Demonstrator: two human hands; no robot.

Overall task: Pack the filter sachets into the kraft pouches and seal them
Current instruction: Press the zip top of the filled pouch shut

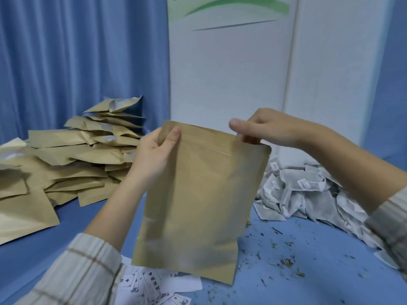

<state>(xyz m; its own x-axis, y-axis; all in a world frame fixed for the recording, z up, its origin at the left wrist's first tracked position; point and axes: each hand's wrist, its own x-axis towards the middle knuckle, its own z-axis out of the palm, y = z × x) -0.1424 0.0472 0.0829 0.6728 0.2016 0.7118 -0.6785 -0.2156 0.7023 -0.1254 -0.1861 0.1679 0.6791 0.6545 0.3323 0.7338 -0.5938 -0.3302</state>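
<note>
Blue pleated curtain (77, 51) across upper left; white panel (231, 73) with green swoosh at top centre; blue-covered worktop (308, 271) below.

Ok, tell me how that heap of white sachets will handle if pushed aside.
The sachet heap is loose and overlapping, so it would likely slide and scatter rather than move as one. The sachets look thin and soft, probably light. Crumbs lying nearby suggest they may shed.

Pouch held up, both hands at top edge.
Left hand (157, 148) and right hand (264, 128) pinch kraft pouch (198, 194) upright; sachets (308, 190) piled at right.
</note>
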